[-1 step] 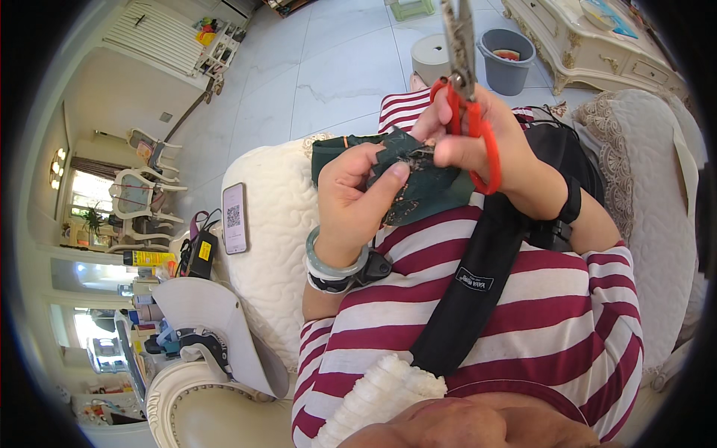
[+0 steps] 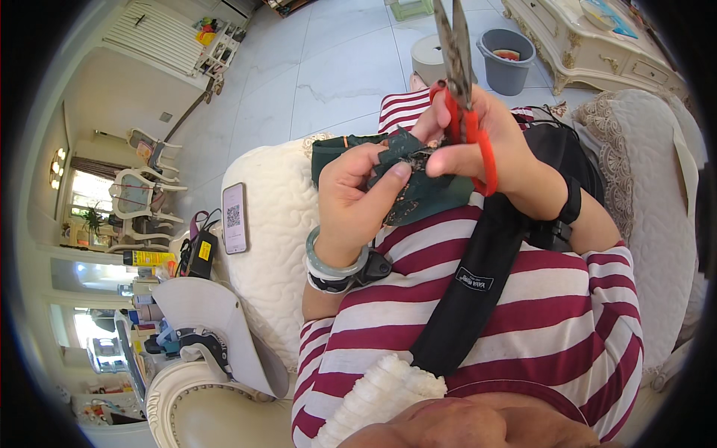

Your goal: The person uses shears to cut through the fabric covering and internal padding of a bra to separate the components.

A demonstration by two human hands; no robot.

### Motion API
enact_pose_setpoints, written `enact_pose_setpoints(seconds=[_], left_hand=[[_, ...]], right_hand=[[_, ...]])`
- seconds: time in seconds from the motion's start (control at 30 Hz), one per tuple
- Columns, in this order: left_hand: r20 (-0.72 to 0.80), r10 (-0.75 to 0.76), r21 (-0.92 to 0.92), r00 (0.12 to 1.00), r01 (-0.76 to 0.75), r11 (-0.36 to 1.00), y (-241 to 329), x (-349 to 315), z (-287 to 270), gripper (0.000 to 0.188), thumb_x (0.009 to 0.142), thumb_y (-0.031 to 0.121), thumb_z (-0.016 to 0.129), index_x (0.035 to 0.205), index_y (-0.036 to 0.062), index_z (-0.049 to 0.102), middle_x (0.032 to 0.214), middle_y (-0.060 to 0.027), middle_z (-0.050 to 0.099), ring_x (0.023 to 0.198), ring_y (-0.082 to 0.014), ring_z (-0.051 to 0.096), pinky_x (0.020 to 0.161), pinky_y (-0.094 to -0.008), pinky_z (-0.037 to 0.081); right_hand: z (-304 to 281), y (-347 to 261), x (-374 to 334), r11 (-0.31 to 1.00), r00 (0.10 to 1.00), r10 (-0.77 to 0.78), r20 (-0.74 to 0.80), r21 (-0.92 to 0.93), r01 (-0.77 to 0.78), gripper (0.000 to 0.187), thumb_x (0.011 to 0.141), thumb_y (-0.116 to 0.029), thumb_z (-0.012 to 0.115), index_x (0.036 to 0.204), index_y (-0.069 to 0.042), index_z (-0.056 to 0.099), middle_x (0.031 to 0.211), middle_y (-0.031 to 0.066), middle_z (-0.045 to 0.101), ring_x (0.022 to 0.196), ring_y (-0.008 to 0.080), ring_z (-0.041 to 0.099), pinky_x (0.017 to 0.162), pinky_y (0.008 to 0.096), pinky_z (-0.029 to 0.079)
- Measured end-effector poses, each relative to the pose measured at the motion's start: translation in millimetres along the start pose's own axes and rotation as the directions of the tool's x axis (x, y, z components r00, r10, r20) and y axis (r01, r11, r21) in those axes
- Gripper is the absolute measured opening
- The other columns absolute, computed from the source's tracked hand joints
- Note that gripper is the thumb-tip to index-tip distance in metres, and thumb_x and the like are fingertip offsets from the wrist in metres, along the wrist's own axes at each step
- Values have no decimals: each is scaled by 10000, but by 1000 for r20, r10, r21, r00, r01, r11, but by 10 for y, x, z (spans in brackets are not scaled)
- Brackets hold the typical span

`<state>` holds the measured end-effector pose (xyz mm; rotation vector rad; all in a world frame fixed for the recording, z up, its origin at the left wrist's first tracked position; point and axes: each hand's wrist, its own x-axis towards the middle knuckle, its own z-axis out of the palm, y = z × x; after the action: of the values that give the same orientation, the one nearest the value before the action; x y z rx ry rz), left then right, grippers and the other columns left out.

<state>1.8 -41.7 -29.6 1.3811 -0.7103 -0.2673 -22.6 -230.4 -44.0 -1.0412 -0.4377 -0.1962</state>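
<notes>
My left hand [image 2: 347, 198] pinches a piece of dark green sheer fabric [image 2: 429, 200] between thumb and fingers, above my lap. The fabric carries small brownish patterned bits, and its upper edge is bunched up at the fingertips. Scissors [image 2: 454, 63] with orange-red handles hang in my right hand [image 2: 504, 145], a finger through one loop. Their metal blades point away from me, slightly apart, and do not touch the fabric. My right thumb and fingers are at the bunched edge, beside the left thumb. Whether they grip a small dark bit there I cannot tell.
A phone [image 2: 234, 218] lies on the cream quilted seat cover [image 2: 261, 299] to my left, near a grey visor cap [image 2: 216, 328]. Beyond my knees stand a grey bucket [image 2: 506, 75] and a white round bin [image 2: 431, 58]. A carved cabinet [image 2: 597, 52] is at the far right.
My right thumb has drawn slightly left and down off the bunched fabric edge. The scissors have tilted a little to the left. My left hand keeps its pinch.
</notes>
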Motion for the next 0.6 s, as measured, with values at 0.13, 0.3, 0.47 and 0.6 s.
enact_pose_setpoints(seconds=[0.13,0.3,0.47,0.6], left_hand=[[40,14,65,999,-16,998,2,2,11,138,871,-9,578,999,-52,608,827,-4,609,708,-25,516,624,-167,417],[81,-16,14,997,15,1000,-4,-3,-8,161,884,25,584,1020,-57,608,822,-1,604,687,-26,498,606,-168,402],[92,-40,0,995,40,999,40,-14,-35,157,888,39,543,1007,-53,588,893,-61,642,782,-94,585,722,-232,482],[49,20,5,999,-20,1000,41,-3,16,159,873,41,613,1002,-52,614,816,0,604,699,-27,511,622,-173,417]], right_hand=[[-1,9,-18,994,998,-15,58,-106,21,252,743,49,695,824,-63,484,795,37,616,752,90,582,703,235,468],[30,-72,-17,997,997,72,-20,-12,-72,237,745,56,676,816,-65,485,774,25,593,751,98,574,726,240,459],[5,-114,-2,994,990,102,-95,36,-99,240,726,55,668,798,-70,476,755,16,575,752,104,564,761,249,448],[40,-174,-35,998,998,26,-59,-53,-29,252,720,63,662,799,-70,463,770,37,598,752,110,571,761,248,453]])
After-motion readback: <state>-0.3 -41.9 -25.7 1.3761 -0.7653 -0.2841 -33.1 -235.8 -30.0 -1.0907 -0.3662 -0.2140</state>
